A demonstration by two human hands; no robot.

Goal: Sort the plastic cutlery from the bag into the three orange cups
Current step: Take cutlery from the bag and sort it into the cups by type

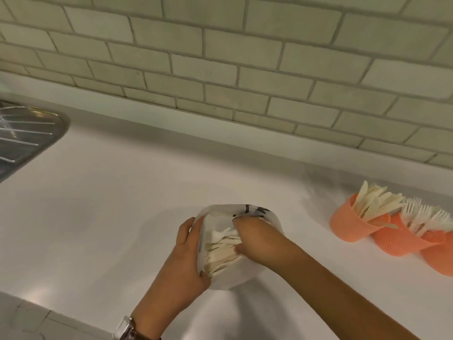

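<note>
Left hand (188, 253) grips the side of the white bag (220, 213) on the counter (110, 217). My right hand (256, 239) reaches inside it, fingers curled around the cutlery (221, 250). The orange cups (348, 225) stand in a row well apart to the right.

We see a pale brick-laid tile wall (220, 57) with grey grout, white countertop (117, 207) below it, ridged steel sink drainboard (27, 136) at far left, soft warm light
</note>
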